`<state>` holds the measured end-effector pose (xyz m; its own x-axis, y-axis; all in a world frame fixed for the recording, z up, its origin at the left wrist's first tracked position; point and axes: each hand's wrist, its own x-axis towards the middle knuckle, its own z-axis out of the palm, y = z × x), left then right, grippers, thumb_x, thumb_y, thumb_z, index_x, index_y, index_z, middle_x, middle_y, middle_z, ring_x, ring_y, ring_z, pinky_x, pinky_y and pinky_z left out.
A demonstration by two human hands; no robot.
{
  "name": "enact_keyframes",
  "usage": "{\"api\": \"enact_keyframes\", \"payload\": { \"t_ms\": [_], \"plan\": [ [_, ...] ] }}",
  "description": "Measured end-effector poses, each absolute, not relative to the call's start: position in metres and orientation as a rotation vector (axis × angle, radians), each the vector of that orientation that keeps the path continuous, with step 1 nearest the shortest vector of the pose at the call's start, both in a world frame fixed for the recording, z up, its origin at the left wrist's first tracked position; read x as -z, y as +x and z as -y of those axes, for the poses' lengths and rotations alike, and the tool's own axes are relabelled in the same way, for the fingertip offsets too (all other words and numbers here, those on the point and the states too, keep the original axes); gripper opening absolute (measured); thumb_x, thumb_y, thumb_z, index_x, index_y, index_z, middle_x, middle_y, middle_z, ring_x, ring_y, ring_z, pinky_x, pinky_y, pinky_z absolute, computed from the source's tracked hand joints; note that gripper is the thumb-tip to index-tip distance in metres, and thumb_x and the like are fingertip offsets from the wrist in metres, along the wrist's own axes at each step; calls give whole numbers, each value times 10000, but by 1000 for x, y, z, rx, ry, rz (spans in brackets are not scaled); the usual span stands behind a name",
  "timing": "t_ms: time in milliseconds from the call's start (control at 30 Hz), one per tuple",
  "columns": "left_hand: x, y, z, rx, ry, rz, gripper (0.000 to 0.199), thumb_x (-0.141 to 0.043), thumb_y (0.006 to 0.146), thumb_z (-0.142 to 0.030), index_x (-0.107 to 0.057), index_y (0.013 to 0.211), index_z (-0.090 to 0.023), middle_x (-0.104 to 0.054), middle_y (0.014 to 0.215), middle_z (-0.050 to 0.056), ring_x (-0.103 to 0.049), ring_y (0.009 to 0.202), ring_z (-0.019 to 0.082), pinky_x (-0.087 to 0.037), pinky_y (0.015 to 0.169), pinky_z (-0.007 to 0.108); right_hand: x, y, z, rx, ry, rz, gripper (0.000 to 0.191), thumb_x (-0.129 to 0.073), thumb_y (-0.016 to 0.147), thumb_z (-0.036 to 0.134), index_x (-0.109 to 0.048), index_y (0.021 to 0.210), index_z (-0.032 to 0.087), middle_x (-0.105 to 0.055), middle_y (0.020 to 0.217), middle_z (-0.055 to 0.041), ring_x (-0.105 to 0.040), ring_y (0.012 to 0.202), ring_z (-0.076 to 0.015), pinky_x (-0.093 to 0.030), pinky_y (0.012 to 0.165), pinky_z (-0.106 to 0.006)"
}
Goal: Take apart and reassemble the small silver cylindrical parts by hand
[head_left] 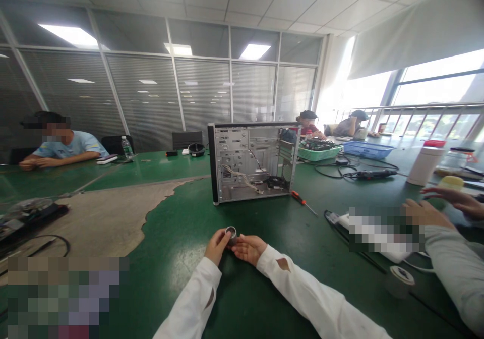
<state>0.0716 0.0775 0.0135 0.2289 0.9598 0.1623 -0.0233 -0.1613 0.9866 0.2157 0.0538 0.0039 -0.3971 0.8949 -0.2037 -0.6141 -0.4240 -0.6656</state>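
Note:
Low over the green table, my left hand (216,246) grips a small round silvery cup (233,237) with its thumb at the rim. The cup's open end faces up and toward me; I cannot make out what is inside. My right hand (249,248) is beside it with the palm turned up and fingers extended, their tips at the cup's lower side. Behind both hands stands an open computer case (213,167), its side panel off, with loose cables (242,176) and a dark part inside. A screwdriver (298,198) with an orange-black handle lies at its right corner.
To the right are a co-worker's hands (427,213), a white power strip (393,245), a tape roll (401,281) and a white bottle (425,165). Farther back sit a green basket (319,153) and a blue basket (368,150). Torn brown covering (109,218) lies left.

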Motion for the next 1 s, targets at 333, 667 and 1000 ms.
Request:
{"api": "enact_keyframes", "payload": {
  "t_ms": [333,667,1000],
  "plan": [
    [-11,71,-74,-1108,1699,-970,376,-536,652,-399,-517,940,-157,-565,944,92,-523,872,211,-431,681,300,-4,214,-54,-1924,-692,554,244,-570,689,281,-569,785,57,-610,647,-73,-592,643,-129,-433,680,-266],
    [-16,71,-68,-1079,1743,-978,366,-541,655,-339,-497,972,-162,-556,953,92,-521,868,204,-421,663,288,-13,222,-53,-2054,-589,361,451,-499,680,489,-534,767,48,-599,661,-92,-585,618,-133,-449,600,-231],
    [-11,71,-72,-1101,1737,-994,374,-498,681,-376,-497,978,-150,-571,914,90,-525,866,207,-419,717,320,-11,223,-56,-2034,-630,319,480,-429,704,541,-511,709,68,-598,625,-107,-586,584,-143,-466,579,-270]
  ]
}}
